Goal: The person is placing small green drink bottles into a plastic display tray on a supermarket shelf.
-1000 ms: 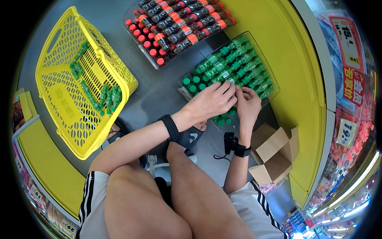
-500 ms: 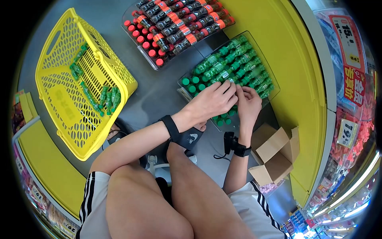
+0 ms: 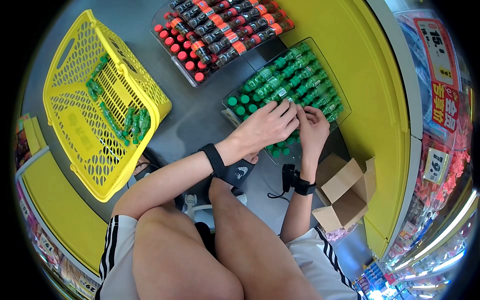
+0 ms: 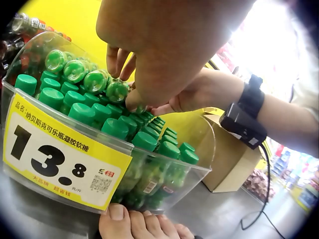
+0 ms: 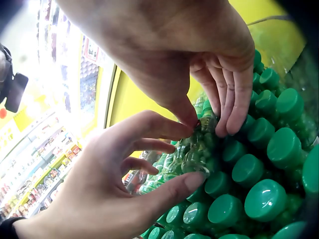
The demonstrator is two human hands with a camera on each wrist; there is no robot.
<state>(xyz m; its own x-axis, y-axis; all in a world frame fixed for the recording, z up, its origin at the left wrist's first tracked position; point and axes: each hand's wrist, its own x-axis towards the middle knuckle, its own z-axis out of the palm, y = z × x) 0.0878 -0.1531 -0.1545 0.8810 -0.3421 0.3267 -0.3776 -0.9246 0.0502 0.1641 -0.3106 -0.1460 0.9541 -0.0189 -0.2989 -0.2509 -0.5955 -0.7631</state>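
My left hand (image 3: pixel 272 125) and right hand (image 3: pixel 313 131) meet over the front of a clear bin (image 3: pixel 345 117) packed with small green-capped bottles (image 3: pixel 270 86). In the right wrist view, the left hand's (image 5: pixel 104 174) thumb and index finger sit around the end of one small green bottle (image 5: pixel 199 152). The right hand (image 5: pixel 199 64) pinches at the same bottle with thumb and fingers. Other bottles lie in rows on top, and several stand upright with green caps (image 4: pixel 82 113) in front. My hands hide much of the bottle from above.
A yellow basket (image 3: pixel 77 112) with several green bottles stands at left. Dark bottles with red caps fill another clear bin (image 3: pixel 187 77) behind. An open cardboard box (image 3: pixel 345 192) sits at right, beside the yellow shelf base (image 3: pixel 377 115). A price card (image 4: pixel 62 154) fronts the green bin.
Both hands stay at the same spot on the bottles, with barely any finger movement. The basket and bins sit very slightly higher and further left in the head view.
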